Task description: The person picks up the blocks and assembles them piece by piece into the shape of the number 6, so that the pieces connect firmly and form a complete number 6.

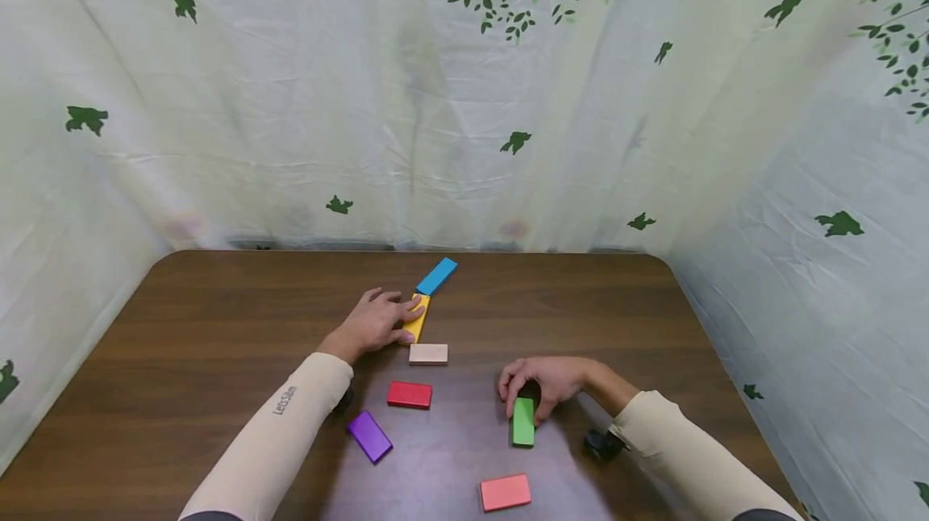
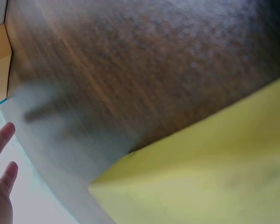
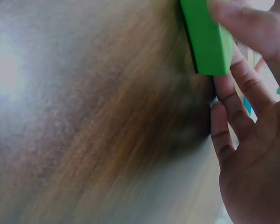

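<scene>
In the head view my left hand [image 1: 373, 324] reaches over the yellow block [image 1: 417, 319], thumb near its front end and fingertips along its upper part. The blue block [image 1: 438, 276] continues from the far end of the yellow one, at an angle. Just in front lies a pale wooden block [image 1: 428, 355]. My right hand [image 1: 553, 382] pinches the green block [image 1: 522, 423] between thumb and fingers, palm facing down. In the right wrist view the thumb lies on one side of the green block [image 3: 207, 42], with fingers beyond it close over the table.
On the brown table [image 1: 239, 327] a red block [image 1: 410, 394] and a purple block [image 1: 370, 436] lie between the forearms. Nearer the front is a coral-pink block [image 1: 505, 493]. A white leaf-patterned curtain [image 1: 290, 102] hangs behind the table and along its sides.
</scene>
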A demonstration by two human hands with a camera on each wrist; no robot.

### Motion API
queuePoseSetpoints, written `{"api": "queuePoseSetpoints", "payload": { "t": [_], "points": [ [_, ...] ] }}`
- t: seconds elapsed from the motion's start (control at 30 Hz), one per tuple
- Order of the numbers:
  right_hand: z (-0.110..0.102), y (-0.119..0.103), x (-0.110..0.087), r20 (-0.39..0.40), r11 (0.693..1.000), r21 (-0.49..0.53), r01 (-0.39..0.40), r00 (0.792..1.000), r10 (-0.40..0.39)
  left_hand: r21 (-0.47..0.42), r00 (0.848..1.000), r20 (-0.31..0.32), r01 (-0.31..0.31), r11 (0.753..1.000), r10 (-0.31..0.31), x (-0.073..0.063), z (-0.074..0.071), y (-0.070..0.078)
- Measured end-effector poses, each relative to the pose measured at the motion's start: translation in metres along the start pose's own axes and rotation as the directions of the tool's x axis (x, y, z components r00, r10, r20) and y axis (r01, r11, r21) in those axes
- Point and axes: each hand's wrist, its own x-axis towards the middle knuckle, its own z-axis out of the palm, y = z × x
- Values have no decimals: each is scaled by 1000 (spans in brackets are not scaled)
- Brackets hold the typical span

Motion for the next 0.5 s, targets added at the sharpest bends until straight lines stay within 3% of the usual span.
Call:
{"api": "queuePoseSetpoints", "payload": {
  "t": [0.5],
  "points": [
    [3,-2,1,-94,998,33,-59,994,62,9,1000,14,25,1000,-25,2,4,-3]
  ]
}}
